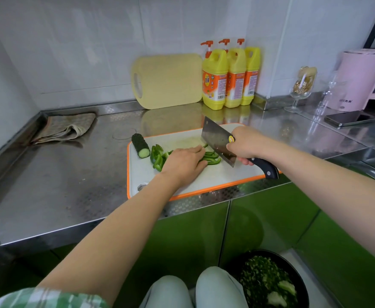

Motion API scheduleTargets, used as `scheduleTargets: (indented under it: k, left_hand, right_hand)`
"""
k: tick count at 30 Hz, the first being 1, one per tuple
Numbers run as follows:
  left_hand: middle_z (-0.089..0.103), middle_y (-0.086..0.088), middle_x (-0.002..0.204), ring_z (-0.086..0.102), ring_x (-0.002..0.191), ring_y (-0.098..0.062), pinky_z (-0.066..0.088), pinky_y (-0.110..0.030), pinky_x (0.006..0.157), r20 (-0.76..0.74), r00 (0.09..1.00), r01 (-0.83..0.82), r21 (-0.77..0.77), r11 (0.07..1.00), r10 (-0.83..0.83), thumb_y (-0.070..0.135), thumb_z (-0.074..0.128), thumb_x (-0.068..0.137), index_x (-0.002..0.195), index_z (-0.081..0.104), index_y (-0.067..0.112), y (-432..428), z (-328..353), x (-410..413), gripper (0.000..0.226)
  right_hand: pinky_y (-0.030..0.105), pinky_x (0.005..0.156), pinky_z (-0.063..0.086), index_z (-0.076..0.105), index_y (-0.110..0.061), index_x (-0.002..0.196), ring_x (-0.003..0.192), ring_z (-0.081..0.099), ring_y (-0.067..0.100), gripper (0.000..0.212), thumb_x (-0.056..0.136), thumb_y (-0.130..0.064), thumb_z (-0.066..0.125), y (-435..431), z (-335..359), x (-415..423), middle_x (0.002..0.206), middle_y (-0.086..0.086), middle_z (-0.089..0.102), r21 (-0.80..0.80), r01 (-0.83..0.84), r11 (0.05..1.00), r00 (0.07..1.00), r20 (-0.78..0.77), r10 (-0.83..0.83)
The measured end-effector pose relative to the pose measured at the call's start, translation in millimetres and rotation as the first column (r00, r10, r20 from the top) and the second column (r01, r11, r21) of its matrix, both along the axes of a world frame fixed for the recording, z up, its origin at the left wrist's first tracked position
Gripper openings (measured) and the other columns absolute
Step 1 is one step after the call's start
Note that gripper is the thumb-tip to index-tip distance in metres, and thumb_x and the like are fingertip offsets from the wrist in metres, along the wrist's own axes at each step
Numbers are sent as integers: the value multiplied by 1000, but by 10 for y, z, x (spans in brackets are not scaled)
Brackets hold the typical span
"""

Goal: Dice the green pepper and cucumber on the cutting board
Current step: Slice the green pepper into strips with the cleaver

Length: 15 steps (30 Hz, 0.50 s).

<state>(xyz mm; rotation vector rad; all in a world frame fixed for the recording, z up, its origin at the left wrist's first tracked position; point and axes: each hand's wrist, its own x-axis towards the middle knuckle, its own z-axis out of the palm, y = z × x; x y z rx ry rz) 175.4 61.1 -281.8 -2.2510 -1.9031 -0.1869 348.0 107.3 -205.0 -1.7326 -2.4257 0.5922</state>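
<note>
A white cutting board (206, 178) with an orange rim lies on the steel counter. A short cucumber piece (140, 145) rests at its far left corner. Green pepper strips (157, 156) lie in the board's middle, and more pepper strips (213, 157) lie beside the blade. My left hand (185, 164) lies flat on the pepper, fingers stretched toward the blade. My right hand (247, 144) grips the black handle of a cleaver (217, 141), whose edge meets the board at the strips.
A yellow board (168, 81) leans on the back wall beside three yellow detergent bottles (231, 76). A cloth (65, 127) lies at the left. A glass (302, 90), pink kettle (359, 81) and phone (348, 118) stand at the right. A bin of scraps (268, 283) sits below.
</note>
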Motion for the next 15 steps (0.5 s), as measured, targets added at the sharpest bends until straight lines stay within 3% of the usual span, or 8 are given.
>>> scheduleTargets:
  k: [4, 7, 10, 15]
  left_hand:
    - [51, -5, 143, 50, 127, -26, 44, -38, 101, 138, 990, 22, 52, 998, -29, 36, 41, 101, 135, 53, 12, 1, -72, -10, 44]
    - [49, -3, 144, 50, 127, -25, 44, -36, 100, 180, 984, -7, 75, 997, -7, 41, 45, 98, 139, 50, 17, 7, -62, -16, 48]
    - [39, -6, 151, 43, 133, -27, 41, -37, 103, 154, 987, -48, -10, 999, 49, 48, 43, 97, 147, 36, 16, 69, 0, 53, 60]
    - [46, -20, 128, 42, 120, -37, 37, -43, 99, 200, 953, -208, -118, 971, 229, 36, 31, 103, 128, 51, 5, 273, 172, 136, 45]
  right_hand:
    - [35, 64, 58, 69, 7, 80, 52, 63, 31, 25, 85, -4, 47, 40, 41, -51, 60, 17, 69, 77, -25, 997, 998, 55, 21]
    - [31, 60, 54, 71, 6, 84, 53, 61, 29, 27, 87, -5, 47, 39, 29, -66, 66, 18, 71, 66, -45, 997, 996, 83, 39]
    - [29, 58, 50, 71, 6, 88, 51, 59, 27, 28, 90, -8, 46, 64, 25, -73, 68, 19, 71, 79, -49, 996, 996, 82, 42]
    - [29, 53, 50, 61, -4, 92, 47, 60, 29, 24, 96, -16, 41, 191, -7, -16, 56, 17, 66, 149, -8, 989, 999, -46, 15]
